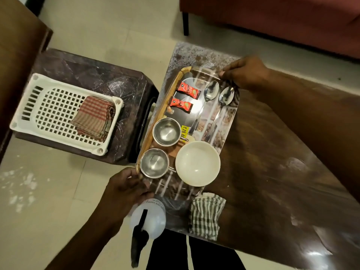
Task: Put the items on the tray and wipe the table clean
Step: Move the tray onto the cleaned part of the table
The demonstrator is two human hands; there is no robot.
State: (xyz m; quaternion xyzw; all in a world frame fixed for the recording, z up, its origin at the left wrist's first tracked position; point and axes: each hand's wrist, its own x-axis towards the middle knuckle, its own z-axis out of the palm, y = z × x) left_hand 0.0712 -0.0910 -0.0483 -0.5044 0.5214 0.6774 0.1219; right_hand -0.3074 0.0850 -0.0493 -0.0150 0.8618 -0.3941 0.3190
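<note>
A white perforated plastic basket sits on a dark marbled stool, to the left of the left hand and farther away. A folded red-checked cloth lies inside the basket. A reddish sofa stands beyond the right hand. Pale floor tiles surround both.

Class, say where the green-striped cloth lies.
Head view, lower centre: the green-striped cloth lies on the table edge, right of the spray bottle, below the tray.

Red sachets read "Clas…"; yellow sticker approx. "79.0".
</note>
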